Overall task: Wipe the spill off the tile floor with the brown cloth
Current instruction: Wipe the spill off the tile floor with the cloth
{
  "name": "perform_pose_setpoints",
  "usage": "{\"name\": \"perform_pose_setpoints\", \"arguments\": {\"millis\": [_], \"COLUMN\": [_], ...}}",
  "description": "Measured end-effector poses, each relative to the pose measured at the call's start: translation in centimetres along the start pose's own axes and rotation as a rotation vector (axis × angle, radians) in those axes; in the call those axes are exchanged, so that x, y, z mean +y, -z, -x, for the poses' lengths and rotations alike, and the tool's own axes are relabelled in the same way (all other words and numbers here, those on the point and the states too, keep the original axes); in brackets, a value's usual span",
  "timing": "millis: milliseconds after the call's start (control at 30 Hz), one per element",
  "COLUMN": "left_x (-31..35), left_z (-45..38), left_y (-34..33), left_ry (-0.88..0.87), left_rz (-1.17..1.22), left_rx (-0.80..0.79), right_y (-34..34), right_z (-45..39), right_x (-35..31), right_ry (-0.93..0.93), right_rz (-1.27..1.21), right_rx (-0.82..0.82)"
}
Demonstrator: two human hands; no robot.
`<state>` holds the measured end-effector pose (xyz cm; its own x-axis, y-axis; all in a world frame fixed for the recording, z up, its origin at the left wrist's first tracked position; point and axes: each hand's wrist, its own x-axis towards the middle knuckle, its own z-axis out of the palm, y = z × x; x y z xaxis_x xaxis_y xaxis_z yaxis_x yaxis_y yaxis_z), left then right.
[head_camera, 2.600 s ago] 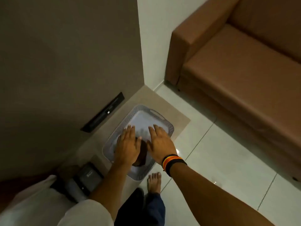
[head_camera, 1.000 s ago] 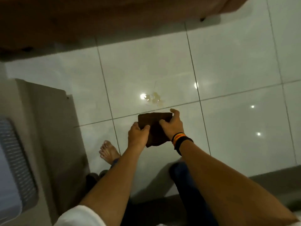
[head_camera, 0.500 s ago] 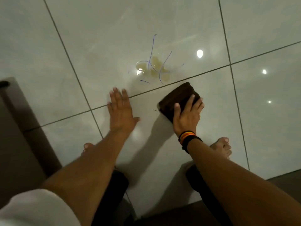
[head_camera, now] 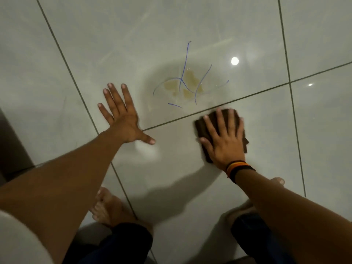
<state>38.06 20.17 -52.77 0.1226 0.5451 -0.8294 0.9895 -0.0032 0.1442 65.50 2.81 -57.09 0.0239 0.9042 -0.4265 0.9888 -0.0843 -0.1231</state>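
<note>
A yellowish spill [head_camera: 187, 83] with thin blue pen-like lines across it lies on the glossy white tile floor [head_camera: 114, 44], just beyond a grout line. The folded brown cloth [head_camera: 206, 121] lies flat on the tile just below and right of the spill. My right hand [head_camera: 222, 138], with striped bands at the wrist, presses flat on top of the cloth, fingers spread, hiding most of it. My left hand [head_camera: 123, 115] rests palm down on the bare tile left of the spill, fingers apart and holding nothing.
My bare feet [head_camera: 108, 206] and dark trouser legs [head_camera: 118, 242] are at the bottom of the view, with the right toes [head_camera: 277, 181] behind my right forearm. A dark grey surface [head_camera: 11, 145] borders the floor at the left edge. Ceiling lights reflect in the tiles.
The view has come closer to the floor. My right hand has flattened onto the cloth and spread its fingers, just below the grout line. My left hand stays planted on the tile.
</note>
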Motion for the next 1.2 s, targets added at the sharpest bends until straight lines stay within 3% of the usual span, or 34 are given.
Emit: {"name": "perform_pose_setpoints", "arguments": {"millis": [100,167,233,300,433,500,667,733,800,900,967,1067,1200], "left_x": [0.2,0.0,-0.3,-0.4,-0.4,-0.3,-1.1,-1.3,-1.3,-1.3,-1.4,-1.6,-1.7], "left_z": [0.0,-0.1,-0.1,-0.2,0.0,0.0,-0.3,-0.3,-0.3,0.0,0.0,-0.2,-0.5], "left_y": [0.4,0.3,0.2,0.2,0.2,0.5,0.1,0.0,0.0,0.6,1.1,1.2,0.9], "left_ry": [0.019,0.01,-0.014,-0.02,-0.025,-0.014,-0.058,-0.073,-0.063,-0.065,-0.065,-0.062,-0.074], "left_rz": [-0.001,0.01,0.017,0.013,0.018,0.031,0.048,0.048,0.046,0.061,0.061,0.045,0.034], "left_rx": [-0.032,-0.031,-0.023,-0.023,-0.036,-0.048,-0.028,-0.032,-0.051,-0.103,-0.145,-0.153,-0.118], "right_y": [1.4,3.0,4.1,4.6,3.2,2.8,4.7,5.6,5.8,4.4,3.1,3.5,7.0], "right_z": [-2.3,-6.6,-11.1,-13.3,-8.5,-6.4,-12.2,-16.1,-17.2,-12.2,-7.8,-7.7,-17.1], "right_x": [0.5,-1.0,-3.0,-5.3,-6.1,-3.6,-3.5,-6.2,-9.0,-10.2,-7.6,-3.2,-3.9], "right_ry": [-0.361,-0.584,-0.634,-0.478,0.155,0.197,-0.414,-0.531,-0.354,0.256,0.333,-0.011,-0.452], "right_rz": [-0.069,-0.151,-0.191,-0.134,0.018,0.026,-0.114,-0.152,-0.113,0.001,0.038,0.024,-0.088], "right_rx": [0.022,0.12,0.201,0.209,0.083,0.035,0.172,0.255,0.231,0.07,-0.003,0.044,0.194]}}
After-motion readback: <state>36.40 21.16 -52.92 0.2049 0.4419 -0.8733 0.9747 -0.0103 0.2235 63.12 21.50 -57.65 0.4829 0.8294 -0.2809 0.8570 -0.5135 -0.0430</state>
